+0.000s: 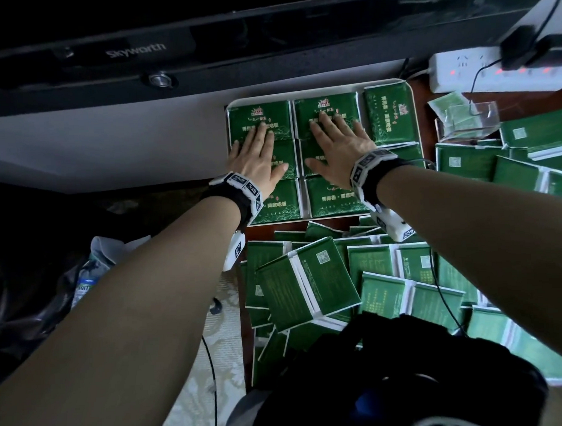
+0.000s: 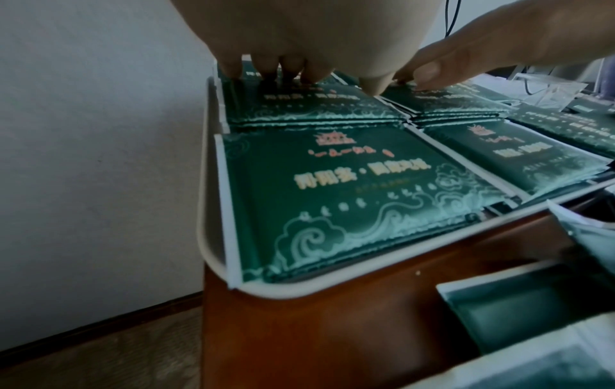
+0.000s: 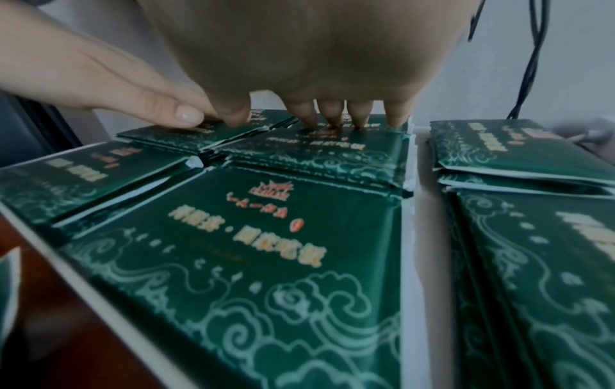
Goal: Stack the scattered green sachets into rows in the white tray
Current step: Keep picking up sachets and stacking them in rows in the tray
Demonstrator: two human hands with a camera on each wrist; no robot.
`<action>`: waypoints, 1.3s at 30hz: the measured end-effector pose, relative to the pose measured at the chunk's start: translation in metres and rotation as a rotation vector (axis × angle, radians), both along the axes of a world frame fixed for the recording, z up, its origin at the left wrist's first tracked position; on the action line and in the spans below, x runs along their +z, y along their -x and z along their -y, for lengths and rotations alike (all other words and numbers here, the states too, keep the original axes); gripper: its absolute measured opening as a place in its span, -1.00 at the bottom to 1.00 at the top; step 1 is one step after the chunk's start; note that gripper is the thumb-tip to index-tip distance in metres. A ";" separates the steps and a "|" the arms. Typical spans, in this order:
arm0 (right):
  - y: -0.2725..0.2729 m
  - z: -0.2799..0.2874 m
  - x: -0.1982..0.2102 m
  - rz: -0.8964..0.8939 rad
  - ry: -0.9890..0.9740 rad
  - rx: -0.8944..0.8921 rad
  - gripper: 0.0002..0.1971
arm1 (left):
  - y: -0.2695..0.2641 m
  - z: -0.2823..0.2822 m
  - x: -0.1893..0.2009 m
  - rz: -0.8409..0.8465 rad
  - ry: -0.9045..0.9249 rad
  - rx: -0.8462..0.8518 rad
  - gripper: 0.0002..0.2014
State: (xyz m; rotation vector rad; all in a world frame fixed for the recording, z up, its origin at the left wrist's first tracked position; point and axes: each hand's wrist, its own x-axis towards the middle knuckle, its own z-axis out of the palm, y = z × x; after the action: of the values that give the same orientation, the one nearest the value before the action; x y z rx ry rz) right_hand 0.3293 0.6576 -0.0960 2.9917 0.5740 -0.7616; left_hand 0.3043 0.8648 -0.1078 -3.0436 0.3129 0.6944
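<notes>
The white tray (image 1: 414, 110) sits at the table's far-left corner. Your left hand (image 1: 257, 157) and right hand (image 1: 341, 145) lie flat, fingers straight, pressing the stacked sachets (image 1: 333, 196); loose sachets (image 1: 312, 288) crowd its near edge.

Far side: a black television (image 1: 201, 48) overhangs just beyond the white tray (image 1: 414, 110).
Tray top: left hand (image 1: 256, 156) and right hand (image 1: 338, 146) lie flat on the stacked sachets (image 2: 349, 189).
Right: power strip (image 1: 492, 71), clear box (image 1: 469, 121), cables.
Near: loose sachets (image 1: 308, 285) cover the wooden tabletop (image 2: 332, 329).
Left: open drop past the table edge.
</notes>
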 end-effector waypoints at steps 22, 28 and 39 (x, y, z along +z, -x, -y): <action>0.000 0.004 -0.002 0.029 -0.033 -0.014 -0.15 | -0.001 -0.001 0.003 0.061 0.011 0.002 -0.29; 0.014 0.007 0.022 0.044 -0.108 -0.054 -0.24 | 0.011 0.019 0.028 0.139 0.060 -0.023 -0.37; 0.089 0.084 0.095 0.008 -0.153 -0.285 -0.71 | 0.055 0.144 0.110 0.027 -0.015 -0.230 -0.80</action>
State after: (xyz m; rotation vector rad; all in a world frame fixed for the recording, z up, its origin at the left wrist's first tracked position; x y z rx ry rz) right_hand 0.2406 0.5734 -0.0007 3.2610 0.2154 -0.7477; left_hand 0.2494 0.7207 0.0025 -2.9339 0.6411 0.6365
